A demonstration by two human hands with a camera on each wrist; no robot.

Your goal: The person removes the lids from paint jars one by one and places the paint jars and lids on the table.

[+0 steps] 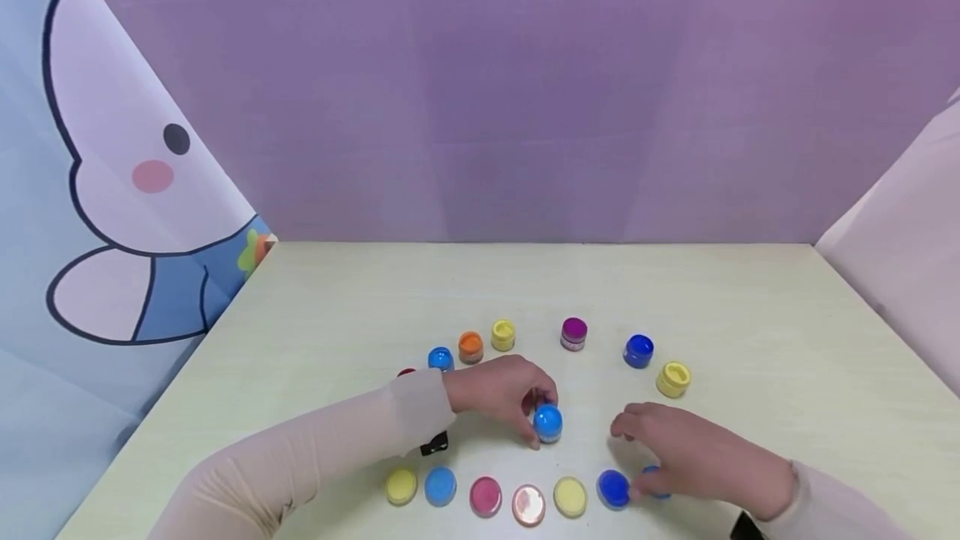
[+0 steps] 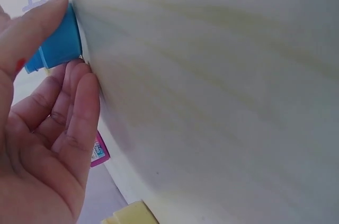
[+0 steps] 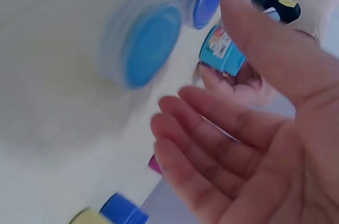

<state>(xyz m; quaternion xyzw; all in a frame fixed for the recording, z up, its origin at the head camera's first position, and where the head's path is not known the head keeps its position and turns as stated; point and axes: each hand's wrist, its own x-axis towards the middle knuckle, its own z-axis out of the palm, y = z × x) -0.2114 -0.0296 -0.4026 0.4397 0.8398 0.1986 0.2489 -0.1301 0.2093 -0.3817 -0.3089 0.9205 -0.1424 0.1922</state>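
Observation:
My left hand holds a small light blue tub between thumb and fingers, mid-table. In the left wrist view the thumb lies along the tub's side, with the fingertips under it. A printed label on the tub shows in the right wrist view. To the right, my right hand is spread with loosely bent fingers and nothing in its palm. It partly covers a blue round lid, its thumb beside a dark blue lid.
A front row holds more round lids: yellow, light blue, pink, pale pink and pale yellow. Behind the hands, tubs form an arc, among them orange, purple, dark blue and yellow.

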